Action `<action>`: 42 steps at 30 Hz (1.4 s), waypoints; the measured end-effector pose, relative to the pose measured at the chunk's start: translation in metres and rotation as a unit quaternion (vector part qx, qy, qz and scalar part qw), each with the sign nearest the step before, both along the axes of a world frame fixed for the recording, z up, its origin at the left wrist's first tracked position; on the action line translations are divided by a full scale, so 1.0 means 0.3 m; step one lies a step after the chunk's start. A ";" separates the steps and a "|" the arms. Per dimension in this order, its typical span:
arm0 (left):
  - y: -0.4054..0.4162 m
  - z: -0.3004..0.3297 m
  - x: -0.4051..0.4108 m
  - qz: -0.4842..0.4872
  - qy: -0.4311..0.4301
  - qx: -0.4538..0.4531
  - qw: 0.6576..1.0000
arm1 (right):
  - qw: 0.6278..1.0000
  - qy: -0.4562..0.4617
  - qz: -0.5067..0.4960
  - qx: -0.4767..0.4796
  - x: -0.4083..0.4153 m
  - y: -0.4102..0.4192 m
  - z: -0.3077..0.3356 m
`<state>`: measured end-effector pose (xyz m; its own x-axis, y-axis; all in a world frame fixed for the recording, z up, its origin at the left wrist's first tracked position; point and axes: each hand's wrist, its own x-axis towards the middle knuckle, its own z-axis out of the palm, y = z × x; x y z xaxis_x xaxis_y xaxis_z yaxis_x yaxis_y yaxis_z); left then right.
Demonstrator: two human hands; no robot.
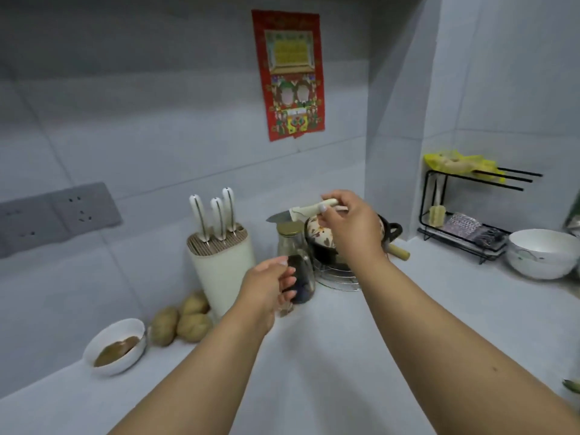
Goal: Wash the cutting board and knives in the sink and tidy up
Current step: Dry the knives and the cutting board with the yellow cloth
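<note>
Right of the knife block (221,265), the right hand (351,227) pinched the pale handle of a small knife (301,212), holding it level in the air with the blade pointing left toward the block. Three white-handled knives (216,215) stood upright in the block's slots. Just right of the block, the left hand (270,287) curled its fingers round a glass jar (298,268) with a gold lid and dark contents, standing on the tabletop (329,356). Behind the jar sat a dark pot (326,243) on a wire trivet (339,277). Left of the block's foot lay several potatoes (185,321), and farther left a white bowl (114,346) with brown sauce. Well right of the block stood a black wire rack (464,211) and a large white bowl (543,254). On the wall above hung a red calendar poster (288,73).
</note>
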<state>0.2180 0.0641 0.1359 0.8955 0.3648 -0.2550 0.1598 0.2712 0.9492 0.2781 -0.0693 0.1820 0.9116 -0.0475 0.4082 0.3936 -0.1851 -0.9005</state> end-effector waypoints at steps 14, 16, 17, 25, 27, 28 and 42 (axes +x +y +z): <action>0.294 -0.018 0.160 0.004 -0.001 0.038 0.999 | 0.966 -0.043 0.036 -0.250 0.264 0.418 0.100; 0.302 -0.028 0.183 0.000 -0.003 0.034 0.999 | 0.960 -0.050 0.039 -0.271 0.289 0.449 0.100; 0.302 -0.032 0.186 -0.001 -0.005 0.033 0.999 | 0.959 -0.050 0.042 -0.276 0.297 0.461 0.104; 0.310 -0.072 0.230 0.015 -0.018 0.023 0.999 | 0.975 0.006 0.057 -0.216 0.378 0.538 0.062; 0.309 -0.075 0.229 0.017 -0.017 0.026 0.999 | 0.978 0.018 0.067 -0.198 0.377 0.536 0.038; 0.309 -0.076 0.227 0.018 -0.016 0.027 0.999 | 0.978 0.026 0.072 -0.194 0.376 0.536 0.025; 0.205 -0.008 0.159 -0.017 -0.035 0.033 0.999 | 0.980 0.063 0.047 -0.185 0.218 0.362 -0.013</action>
<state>0.2657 0.1254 0.1336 0.9227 0.3474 -0.1672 0.0999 0.2034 0.9740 0.3435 0.0394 0.1781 0.9493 0.1691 0.2650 0.3140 -0.4763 -0.8213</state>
